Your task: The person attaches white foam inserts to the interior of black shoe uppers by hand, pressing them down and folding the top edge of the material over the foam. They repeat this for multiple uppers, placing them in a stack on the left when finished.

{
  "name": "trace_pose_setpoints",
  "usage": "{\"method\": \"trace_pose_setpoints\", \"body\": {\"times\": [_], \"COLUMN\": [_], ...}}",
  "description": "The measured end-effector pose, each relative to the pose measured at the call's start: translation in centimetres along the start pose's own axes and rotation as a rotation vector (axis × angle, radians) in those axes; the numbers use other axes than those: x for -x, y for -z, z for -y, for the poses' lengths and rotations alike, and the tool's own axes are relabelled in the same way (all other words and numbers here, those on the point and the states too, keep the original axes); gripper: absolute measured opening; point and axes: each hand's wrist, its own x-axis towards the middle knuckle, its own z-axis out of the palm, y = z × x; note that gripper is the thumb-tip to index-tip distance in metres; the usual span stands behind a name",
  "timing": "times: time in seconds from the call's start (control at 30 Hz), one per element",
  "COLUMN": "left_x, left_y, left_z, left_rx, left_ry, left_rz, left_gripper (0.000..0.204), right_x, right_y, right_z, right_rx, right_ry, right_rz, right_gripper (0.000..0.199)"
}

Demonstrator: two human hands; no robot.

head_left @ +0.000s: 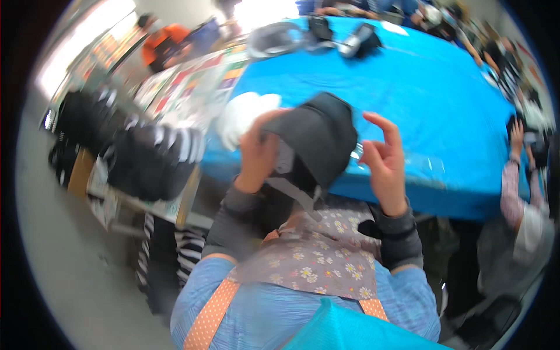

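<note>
A black cap point(319, 137) is tilted in front of me above the near table edge, its hollow inner side partly showing. My left hand point(258, 153) grips it by its left side, with a pale label and a grey strap hanging below. Just right of the cap, my right hand point(385, 160) is raised with forefinger and thumb apart, not touching the cap. A small shiny spot shows by the thumb, too blurred to name. Behind my left hand lies a white rounded thing point(242, 116), possibly another cap.
The blue-covered table point(431, 116) spreads ahead, with several dark and grey items point(359, 41) at its far side. Stacked black and white caps point(151, 157) fill a stand on the left. A co-worker point(528, 146) works at right; a person in orange point(164, 44) stands far left.
</note>
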Motion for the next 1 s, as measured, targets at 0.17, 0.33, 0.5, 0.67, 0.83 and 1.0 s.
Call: {"method": "trace_pose_setpoints", "body": {"times": [0.17,0.33,0.5,0.67,0.83,1.0], "left_x": [1.2,4.1,3.9,4.6,4.7,5.5], "left_y": [3.5,12.7,23.3,30.5,30.9,30.4], "left_z": [-2.1,-2.2,-1.9,0.1,0.2,0.2], "left_rx": [-0.204,-0.474,-0.941,-0.668,-0.641,-0.605], "left_ry": [-0.290,-0.484,-0.288,0.129,0.192,0.144], "left_rz": [0.098,-0.225,-0.955,-0.794,-0.812,-0.817], "left_gripper": [0.040,0.071,0.097,0.093,0.076,0.063], "right_x": [-1.0,-4.0,-11.3,-17.3,-20.1,-17.7], "right_y": [-0.7,-3.2,-8.5,-20.1,-32.1,-39.7], "right_z": [-0.4,2.8,7.1,10.7,9.0,9.0], "right_rx": [-0.105,-0.128,-0.151,-0.074,0.338,0.517], "right_ry": [-0.282,-0.161,0.236,0.306,0.843,0.891], "right_rz": [0.342,0.460,0.636,0.652,0.586,0.819], "right_gripper": [0.035,0.029,0.034,0.031,0.040,0.043]}}
